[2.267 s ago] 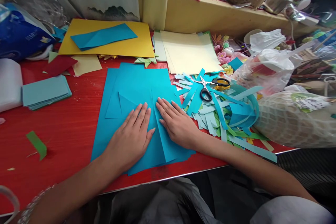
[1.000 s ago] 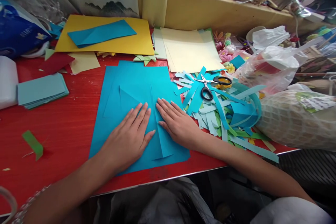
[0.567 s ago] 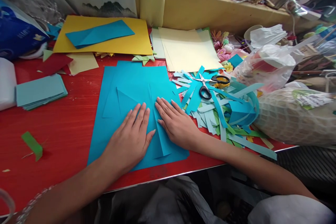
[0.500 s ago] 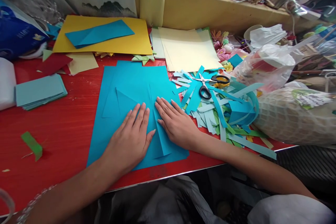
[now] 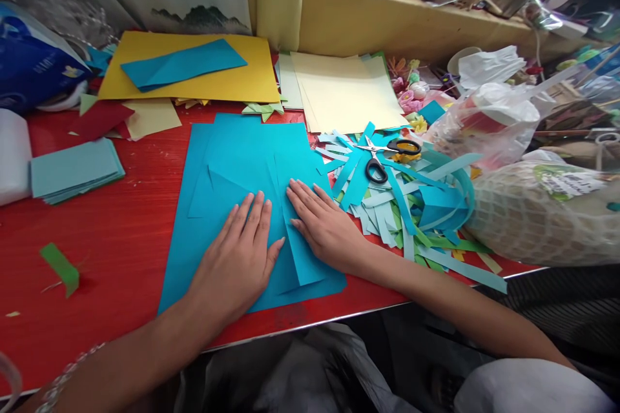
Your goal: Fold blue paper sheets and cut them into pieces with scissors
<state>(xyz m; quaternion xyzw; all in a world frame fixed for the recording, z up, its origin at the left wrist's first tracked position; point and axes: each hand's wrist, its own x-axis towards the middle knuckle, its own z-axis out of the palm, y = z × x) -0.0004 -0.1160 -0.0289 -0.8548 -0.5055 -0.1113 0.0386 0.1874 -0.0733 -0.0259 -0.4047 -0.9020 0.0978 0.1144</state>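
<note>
Several sheets of blue paper (image 5: pixel 252 142) overlap on the red table, and the topmost ones show creases and folded edges. My left hand (image 5: pixel 237 245) lies flat on this paper, fingers stretched out and thumb pointing right. Just to its right, my right hand (image 5: pixel 324 222) rests palm down with fingers outstretched on a folded blue flap (image 5: pixel 303 261). A narrow strip of blue paper shows between the two hands. Neither hand grips anything; what lies under the palms is hidden. Black-handled scissors (image 5: pixel 375 158) sit partly open on paper strips right of the sheets.
Cut paper strips (image 5: pixel 387 213) heap up at the right beside a net-covered bundle (image 5: pixel 537 213). Behind are cream sheets (image 5: pixel 346 87) and yellow card (image 5: pixel 194 87) with a folded blue piece on it. Pale blue paper slips (image 5: pixel 77 168) are stacked at left. The table's front edge runs below my hands.
Both hands have stayed flat on the blue paper. The top creased sheet has shifted slightly left and toward me with my left hand, and the view has drifted a little.
</note>
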